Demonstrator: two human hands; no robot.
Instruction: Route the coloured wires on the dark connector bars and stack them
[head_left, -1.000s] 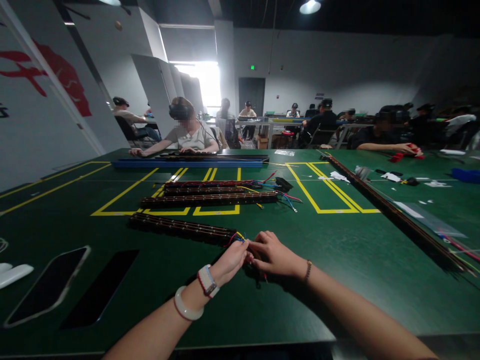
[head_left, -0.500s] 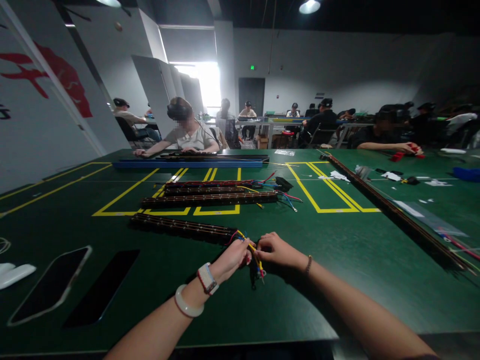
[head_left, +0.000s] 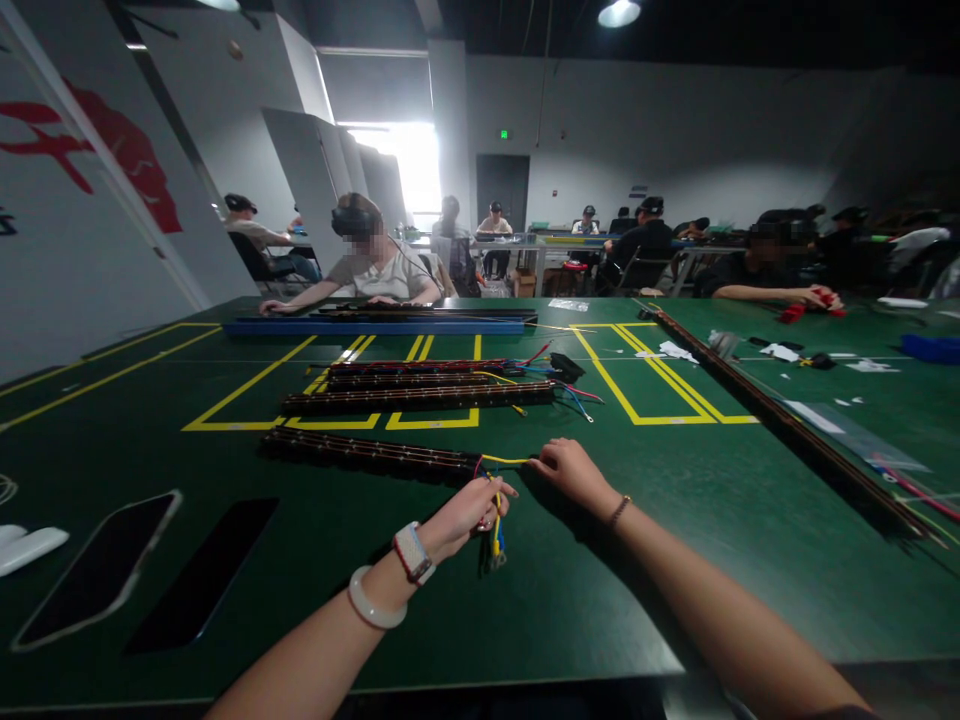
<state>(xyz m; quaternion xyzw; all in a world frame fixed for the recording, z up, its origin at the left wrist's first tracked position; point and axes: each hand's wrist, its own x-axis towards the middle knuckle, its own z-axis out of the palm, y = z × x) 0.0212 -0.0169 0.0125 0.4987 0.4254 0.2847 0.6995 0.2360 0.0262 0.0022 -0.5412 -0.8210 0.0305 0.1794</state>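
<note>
A long dark wiring bar with copper-coloured lines lies on the green table, coloured wires coming from its right end. My left hand, wearing a watch and a pale bangle, is closed round a bunch of wires whose lugged ends hang below the fingers. My right hand pinches the end of one yellow wire, which runs straight out to the right from the bar. The tip of that wire is hidden by the fingers.
Several similar bars lie just beyond. A longer bar runs down the right side. Two dark phone-like slabs lie at the left. A blue channel stands before a co-worker across the table.
My right hand has moved up and to the right, drawing one yellow wire out from the bunch. My left hand stays nearly in place; the bunch now hangs more to the left.
</note>
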